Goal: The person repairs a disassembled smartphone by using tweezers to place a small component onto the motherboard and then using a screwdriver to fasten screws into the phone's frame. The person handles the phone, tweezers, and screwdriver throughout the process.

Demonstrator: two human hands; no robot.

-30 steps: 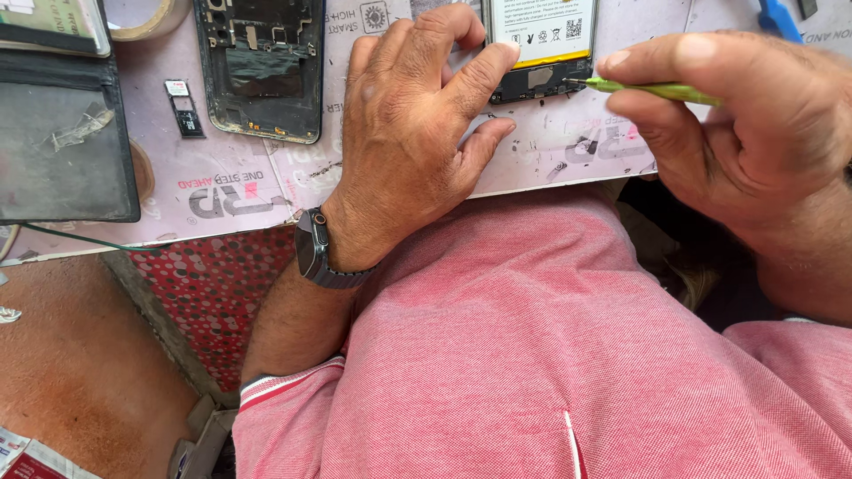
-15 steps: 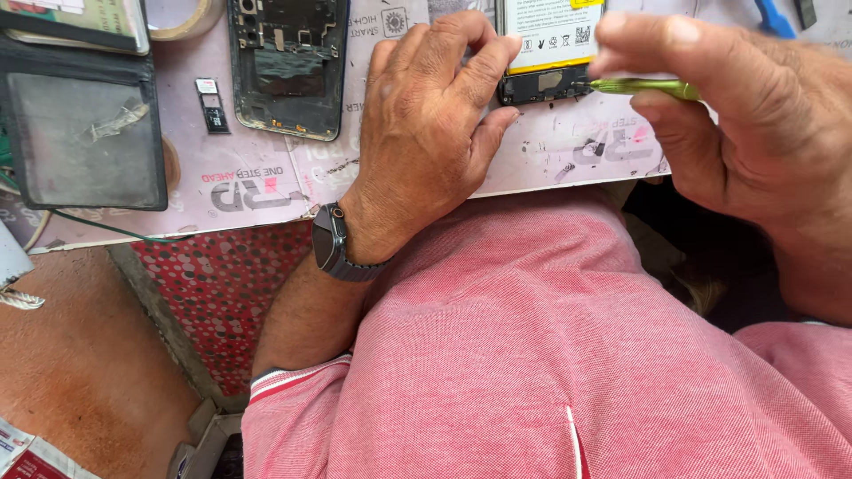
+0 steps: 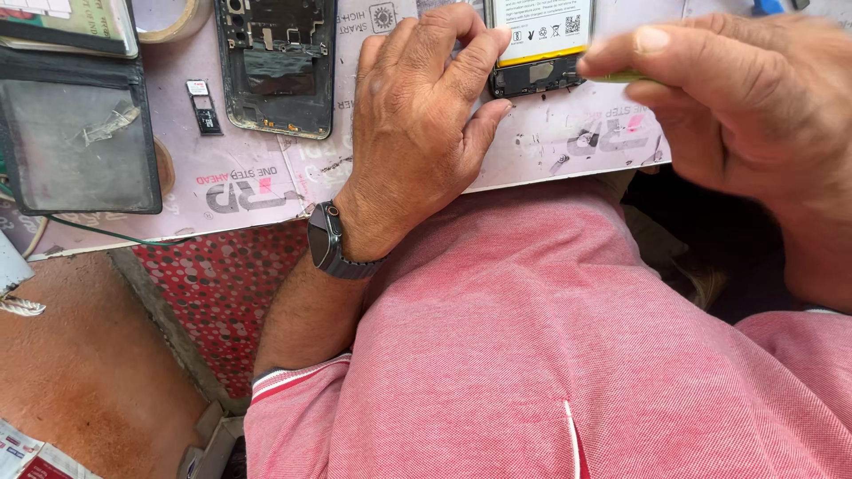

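Pressing my left hand (image 3: pixel 417 124) on the opened phone (image 3: pixel 541 53) — fingers spread; right hand (image 3: pixel 728 98) fingers pinch a green tool (image 3: pixel 621 78) w/ tip at phone's lower edge.

We see phone-repair workshop: printed work mat (image 3: pixel 266 177) on surface, gutted phone frame (image 3: pixel 277 66), opened phone with exposed battery (image 3: pixel 540 40), SIM tray (image 3: pixel 203 106).

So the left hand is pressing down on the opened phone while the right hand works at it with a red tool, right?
Not quite: the tool is yellow-green, not red, as the head view shows. The rest holds: the left hand presses on the opened phone and the right hand works at it with that tool.
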